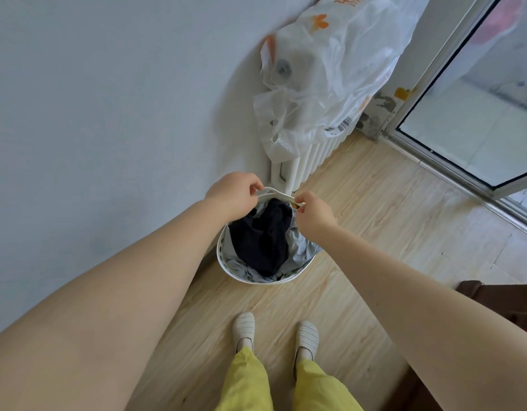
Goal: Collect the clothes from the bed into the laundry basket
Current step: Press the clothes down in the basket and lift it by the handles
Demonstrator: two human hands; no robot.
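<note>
A white round laundry basket [222, 256] stands on the wooden floor beside the wall. Inside lie a dark navy garment [262, 238] on top and light grey cloth [302, 250] under it. Above the basket's far rim, my left hand [231, 197] and my right hand [311, 215] both pinch the basket's thin white handle [275, 194], one at each end. The bed is out of view.
A white radiator [315, 152] runs along the wall behind the basket, with a large clear plastic bag [330, 69] lying on it. A glass sliding door [469, 114] is at the right. Dark brown furniture [505, 304] shows at the right edge. My slippered feet stand below.
</note>
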